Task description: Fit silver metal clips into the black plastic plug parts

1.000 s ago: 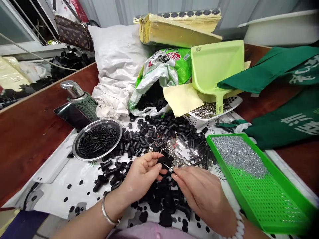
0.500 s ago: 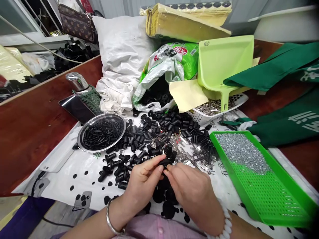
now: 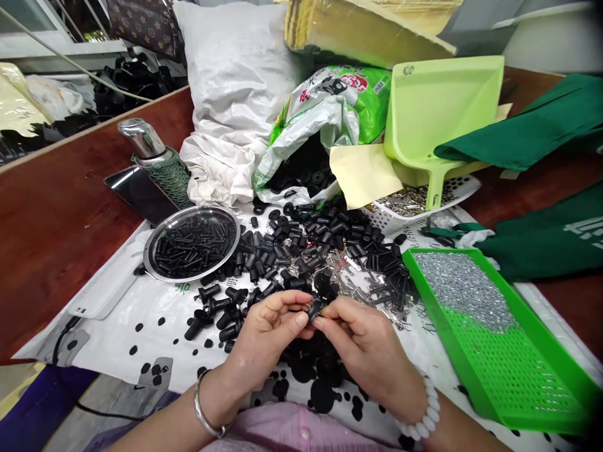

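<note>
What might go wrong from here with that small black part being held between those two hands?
The small black part pinched between the left hand and right hand might slip and get lost among the loose black pieces just beyond it. The green perforated tray sits close to the right hand, so a careless bump might scatter its fine silver pieces.

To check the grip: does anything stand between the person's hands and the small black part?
Nothing visible does: the small black part is pinched directly between the fingertips of the left hand and the right hand.
</note>
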`<action>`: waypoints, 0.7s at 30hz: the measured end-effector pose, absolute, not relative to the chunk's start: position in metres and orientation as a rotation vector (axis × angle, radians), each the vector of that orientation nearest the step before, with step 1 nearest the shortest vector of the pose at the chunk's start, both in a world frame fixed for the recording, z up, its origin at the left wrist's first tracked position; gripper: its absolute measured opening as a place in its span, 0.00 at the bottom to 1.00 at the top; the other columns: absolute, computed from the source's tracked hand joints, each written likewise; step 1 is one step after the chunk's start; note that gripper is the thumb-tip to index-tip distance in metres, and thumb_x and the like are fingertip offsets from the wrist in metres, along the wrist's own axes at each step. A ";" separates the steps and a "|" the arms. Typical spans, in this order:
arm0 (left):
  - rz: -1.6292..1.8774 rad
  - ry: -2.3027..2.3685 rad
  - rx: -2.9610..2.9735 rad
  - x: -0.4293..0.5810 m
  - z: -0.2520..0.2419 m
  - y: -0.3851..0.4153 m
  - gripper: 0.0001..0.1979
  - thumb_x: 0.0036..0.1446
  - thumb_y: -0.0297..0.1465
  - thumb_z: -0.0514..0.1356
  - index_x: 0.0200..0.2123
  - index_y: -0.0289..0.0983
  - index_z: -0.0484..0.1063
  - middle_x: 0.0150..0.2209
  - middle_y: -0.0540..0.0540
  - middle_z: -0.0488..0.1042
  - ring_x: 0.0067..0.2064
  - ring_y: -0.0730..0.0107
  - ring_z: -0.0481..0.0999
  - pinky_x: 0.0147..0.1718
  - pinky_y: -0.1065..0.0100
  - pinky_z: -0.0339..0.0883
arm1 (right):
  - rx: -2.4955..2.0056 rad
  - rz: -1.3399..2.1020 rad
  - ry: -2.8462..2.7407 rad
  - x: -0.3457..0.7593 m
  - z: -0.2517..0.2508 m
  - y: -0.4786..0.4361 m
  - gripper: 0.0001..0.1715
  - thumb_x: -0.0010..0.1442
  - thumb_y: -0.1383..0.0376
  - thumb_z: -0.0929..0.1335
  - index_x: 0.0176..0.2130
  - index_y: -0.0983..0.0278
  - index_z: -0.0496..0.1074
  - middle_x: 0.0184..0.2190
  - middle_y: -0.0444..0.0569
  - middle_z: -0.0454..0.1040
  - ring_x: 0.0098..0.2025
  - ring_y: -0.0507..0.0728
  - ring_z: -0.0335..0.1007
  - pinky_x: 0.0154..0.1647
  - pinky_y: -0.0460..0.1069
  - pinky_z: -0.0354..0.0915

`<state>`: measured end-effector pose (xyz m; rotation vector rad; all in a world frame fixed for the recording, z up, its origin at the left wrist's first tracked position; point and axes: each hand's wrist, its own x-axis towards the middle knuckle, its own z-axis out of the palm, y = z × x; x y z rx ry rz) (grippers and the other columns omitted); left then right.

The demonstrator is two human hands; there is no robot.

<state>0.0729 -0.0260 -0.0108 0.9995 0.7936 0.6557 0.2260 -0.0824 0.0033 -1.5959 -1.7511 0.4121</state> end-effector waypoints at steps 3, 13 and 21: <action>0.641 0.707 1.053 0.068 -0.007 -0.021 0.14 0.54 0.33 0.61 0.45 0.39 0.72 0.35 0.48 0.74 0.35 0.74 0.73 0.38 0.71 0.70 | -1.534 0.375 -1.810 0.224 0.007 -0.081 0.13 0.62 0.68 0.61 0.26 0.64 0.67 0.21 0.44 0.66 0.23 0.51 0.62 0.25 0.45 0.57; 0.571 0.586 1.128 0.056 -0.004 -0.013 0.14 0.50 0.29 0.64 0.43 0.39 0.75 0.38 0.47 0.69 0.35 0.75 0.67 0.35 0.75 0.64 | -1.390 0.509 -1.794 0.220 0.008 -0.082 0.12 0.61 0.69 0.62 0.27 0.64 0.67 0.21 0.43 0.66 0.23 0.50 0.62 0.24 0.45 0.58; 0.673 0.615 1.208 0.063 -0.011 -0.020 0.13 0.49 0.28 0.64 0.40 0.41 0.75 0.34 0.48 0.67 0.32 0.77 0.67 0.31 0.75 0.63 | -1.403 0.589 -1.783 0.226 0.000 -0.078 0.14 0.60 0.70 0.63 0.23 0.64 0.65 0.19 0.41 0.63 0.22 0.49 0.59 0.24 0.45 0.56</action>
